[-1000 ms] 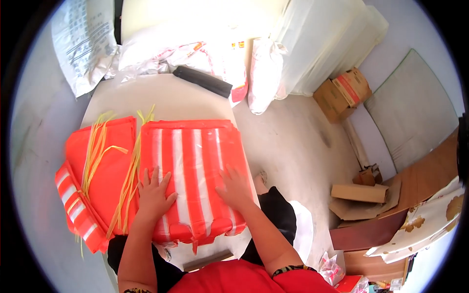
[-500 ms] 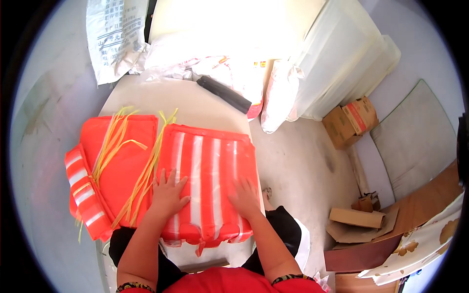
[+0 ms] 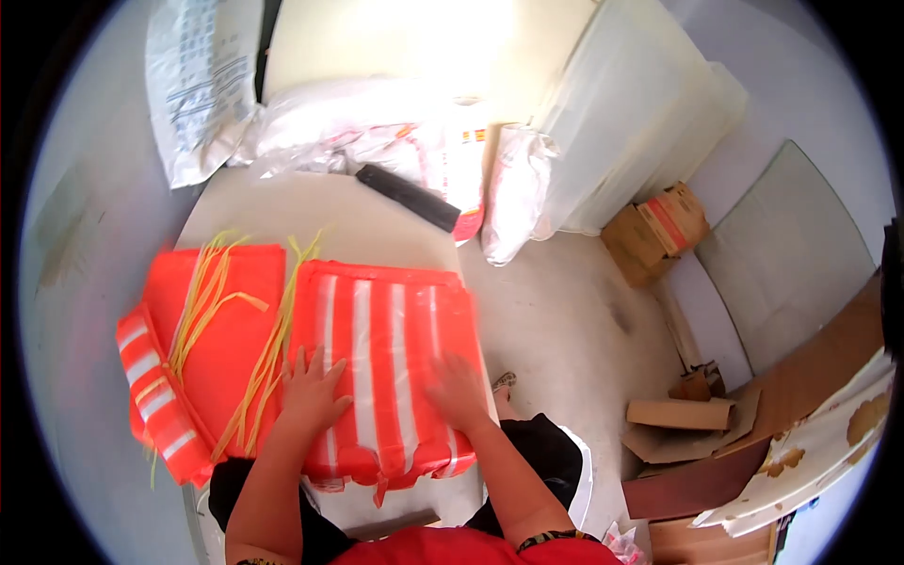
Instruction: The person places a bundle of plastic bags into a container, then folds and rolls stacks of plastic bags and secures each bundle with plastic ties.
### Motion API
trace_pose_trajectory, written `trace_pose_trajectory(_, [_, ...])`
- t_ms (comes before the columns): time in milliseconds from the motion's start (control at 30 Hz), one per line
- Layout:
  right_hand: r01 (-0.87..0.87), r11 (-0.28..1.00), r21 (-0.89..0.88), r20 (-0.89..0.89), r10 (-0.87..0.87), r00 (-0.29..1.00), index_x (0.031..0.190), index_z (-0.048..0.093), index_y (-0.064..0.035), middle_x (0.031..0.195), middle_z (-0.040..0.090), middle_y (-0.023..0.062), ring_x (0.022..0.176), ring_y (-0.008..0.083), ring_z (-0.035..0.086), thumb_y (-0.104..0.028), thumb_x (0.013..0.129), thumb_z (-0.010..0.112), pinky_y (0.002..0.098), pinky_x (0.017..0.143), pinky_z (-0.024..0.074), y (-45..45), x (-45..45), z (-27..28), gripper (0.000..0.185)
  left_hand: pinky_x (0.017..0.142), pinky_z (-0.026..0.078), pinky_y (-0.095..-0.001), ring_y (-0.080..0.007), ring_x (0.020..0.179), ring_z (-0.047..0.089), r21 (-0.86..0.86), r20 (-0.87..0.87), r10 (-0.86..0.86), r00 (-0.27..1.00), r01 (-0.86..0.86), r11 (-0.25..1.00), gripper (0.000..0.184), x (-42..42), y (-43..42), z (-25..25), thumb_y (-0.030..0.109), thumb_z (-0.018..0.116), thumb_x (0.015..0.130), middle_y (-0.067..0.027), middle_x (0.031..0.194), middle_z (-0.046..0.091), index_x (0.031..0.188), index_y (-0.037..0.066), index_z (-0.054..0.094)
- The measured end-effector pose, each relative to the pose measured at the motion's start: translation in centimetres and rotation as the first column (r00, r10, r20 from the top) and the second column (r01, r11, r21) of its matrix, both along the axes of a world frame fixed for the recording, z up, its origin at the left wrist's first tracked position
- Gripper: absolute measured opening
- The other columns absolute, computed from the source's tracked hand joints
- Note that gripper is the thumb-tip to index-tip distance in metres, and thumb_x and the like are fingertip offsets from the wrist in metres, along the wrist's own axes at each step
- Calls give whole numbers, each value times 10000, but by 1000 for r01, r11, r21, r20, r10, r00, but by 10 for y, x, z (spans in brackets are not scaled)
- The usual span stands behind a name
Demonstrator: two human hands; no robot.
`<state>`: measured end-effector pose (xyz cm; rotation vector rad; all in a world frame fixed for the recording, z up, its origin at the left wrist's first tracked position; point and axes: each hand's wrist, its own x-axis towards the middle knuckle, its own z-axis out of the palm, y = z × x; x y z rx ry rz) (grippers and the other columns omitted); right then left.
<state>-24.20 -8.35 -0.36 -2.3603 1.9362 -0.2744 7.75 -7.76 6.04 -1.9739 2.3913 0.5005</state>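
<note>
A stack of red-and-white striped plastic bags [image 3: 381, 348] lies flattened in front of me, its near edge ragged and hanging over the table edge. My left hand [image 3: 314, 395] rests with spread fingers on its left side. On the right side lies my right hand [image 3: 458, 391], slightly blurred, its fingers stretched out. Neither hand grips anything. Left of the stack is a flat red pile [image 3: 235, 325] with a folded striped bundle [image 3: 162, 400] along its left edge. Loose yellow strips [image 3: 266, 377] lie across the pile and between the two stacks.
A dark bar [image 3: 408, 198] lies at the table's [image 3: 273, 202] far side, before white plastic sacks [image 3: 377, 141]. Another white sack [image 3: 518, 193] stands beside them. Cardboard boxes [image 3: 650, 240] sit by the right wall, with an open carton [image 3: 687, 428] nearer.
The camera view has shifted, so the whole scene sits slightly lower and further left. Both hands stay flat on the striped stack, with little visible movement over it.
</note>
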Motion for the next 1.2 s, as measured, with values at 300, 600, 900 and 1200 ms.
trace_pose_trajectory(300, [31, 999, 36, 133, -36, 990, 1575, 471, -145, 1716, 298, 105, 1590, 333, 222, -501, 1015, 568, 495, 1271, 201, 10, 2, 2, 670, 1258, 184, -647, -465, 1594, 155, -48, -60, -11, 998, 8, 999, 747, -1, 3, -10, 475, 707, 927, -193, 1715, 266, 1579, 189, 483])
trace_pose_trajectory(600, [18, 998, 67, 153, -28, 988, 1587, 455, -136, 1723, 280, 111, 1597, 331, 198, -512, 1023, 546, 492, 1278, 188, 10, 0, 7, 684, 1252, 228, -627, -479, 1585, 167, -56, -66, -24, 998, 20, 998, 741, -1, 4, -7, 446, 710, 925, -205, 1708, 275, 1576, 172, 484])
trace_pose_trajectory(900, [19, 998, 68, 162, -30, 986, 1585, 458, -127, 1723, 275, 115, 1589, 345, 208, -497, 1023, 555, 492, 1279, 188, 14, 1, 9, 680, 1247, 247, -622, -496, 1572, 190, -79, -72, -35, 997, 29, 996, 738, -2, 5, -8, 403, 724, 914, -213, 1703, 274, 1562, 136, 493])
trace_pose_trajectory(1200, [6, 1000, 23, 180, -10, 984, 1574, 474, -119, 1711, 299, 128, 1573, 371, 235, -475, 1014, 584, 489, 1269, 207, 13, 1, 11, 673, 1236, 265, -629, -501, 1564, 207, -131, -97, -54, 994, 41, 991, 723, 0, 6, -13, 398, 723, 914, -215, 1691, 295, 1550, 130, 509])
